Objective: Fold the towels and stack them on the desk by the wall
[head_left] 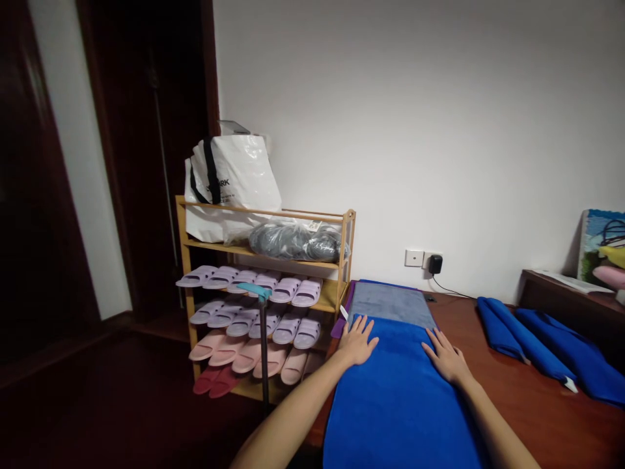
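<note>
A blue towel (400, 404) lies spread out lengthwise on the brown table, its near end running out of the picture. My left hand (359, 341) rests flat on its far left corner, fingers spread. On the far right corner lies my right hand (446, 357), palm down with the fingers stretched out. Beyond both hands a grey towel (390, 303) shows, partly under the blue one. Purple cloth (340, 324) with a white tag peeks out at the left edge of the pile.
Rolled or folded blue towels (527, 339) lie on the table (512, 410) at right. A black plug (435, 264) sits in the wall, its cord reaching the table. Left of the table stand a shoe rack (347, 241) with several slippers and a pole with a light-blue top (256, 290).
</note>
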A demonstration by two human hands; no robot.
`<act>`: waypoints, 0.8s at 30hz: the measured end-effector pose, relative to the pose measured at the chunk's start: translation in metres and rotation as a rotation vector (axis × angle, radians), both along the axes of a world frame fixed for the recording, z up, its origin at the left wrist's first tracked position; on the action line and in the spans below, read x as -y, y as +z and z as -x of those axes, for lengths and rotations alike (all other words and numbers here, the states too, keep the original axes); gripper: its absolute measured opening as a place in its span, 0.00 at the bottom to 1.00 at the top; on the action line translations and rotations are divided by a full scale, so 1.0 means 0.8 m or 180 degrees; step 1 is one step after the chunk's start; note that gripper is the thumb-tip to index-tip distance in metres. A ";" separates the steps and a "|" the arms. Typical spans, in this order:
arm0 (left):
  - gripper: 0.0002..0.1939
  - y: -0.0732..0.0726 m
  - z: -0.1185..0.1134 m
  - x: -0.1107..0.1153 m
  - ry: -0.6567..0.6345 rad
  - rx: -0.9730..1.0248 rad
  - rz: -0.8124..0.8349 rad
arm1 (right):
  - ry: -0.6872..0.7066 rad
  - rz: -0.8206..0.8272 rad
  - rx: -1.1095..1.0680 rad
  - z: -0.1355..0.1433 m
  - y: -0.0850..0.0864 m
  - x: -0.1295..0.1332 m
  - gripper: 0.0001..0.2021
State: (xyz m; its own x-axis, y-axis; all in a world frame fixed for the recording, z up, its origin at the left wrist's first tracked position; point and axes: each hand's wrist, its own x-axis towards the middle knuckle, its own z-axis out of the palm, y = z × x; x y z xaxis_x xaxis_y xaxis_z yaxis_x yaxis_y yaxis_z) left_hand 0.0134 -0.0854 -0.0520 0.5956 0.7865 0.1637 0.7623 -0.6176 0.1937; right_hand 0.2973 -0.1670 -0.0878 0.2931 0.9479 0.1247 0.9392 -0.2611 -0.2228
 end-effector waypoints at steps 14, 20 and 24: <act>0.33 0.001 0.003 0.028 0.0022 -0.0155 0.0084 | -0.0120 -0.0027 0.0029 0.006 -0.008 0.034 0.33; 0.33 0.004 0.007 0.040 -0.0077 -0.0170 0.0149 | -0.0126 -0.0026 0.0077 0.008 -0.007 0.050 0.33; 0.33 0.007 0.010 0.048 -0.0108 -0.0148 0.0165 | -0.0154 -0.0039 0.0100 0.014 -0.004 0.061 0.33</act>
